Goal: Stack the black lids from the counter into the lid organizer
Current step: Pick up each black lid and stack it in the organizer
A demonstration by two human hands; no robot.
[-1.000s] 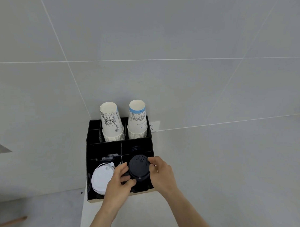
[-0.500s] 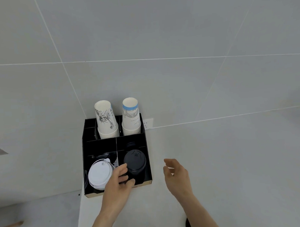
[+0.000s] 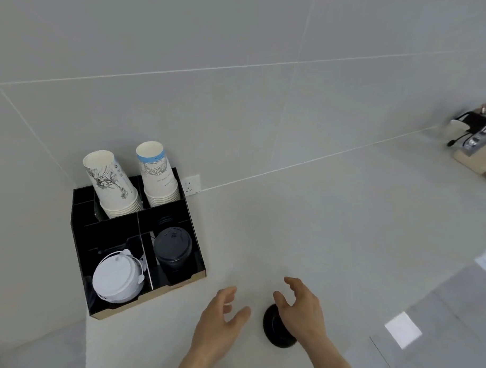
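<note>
A black lid organizer [image 3: 81,244] stands on the white counter against the wall. Its front right compartment holds a stack of black lids [image 3: 173,245]; the front left one holds white lids [image 3: 117,279]. A black lid [image 3: 274,330] lies on the counter near the front edge, partly covered by my right hand [image 3: 301,311], which hovers over it with fingers spread and holds nothing. My left hand [image 3: 221,319] is open just left of that lid, empty.
Two stacks of paper cups [image 3: 112,185] fill the organizer's back compartments. A wall socket [image 3: 191,184] sits right of them. A beige appliance [image 3: 474,145] stands at the far right. The counter's edge runs along the lower right.
Both hands let go of the black lid stack in the organizer and drew back toward the counter's front. My right hand now hovers over a loose black lid. The view shifted right.
</note>
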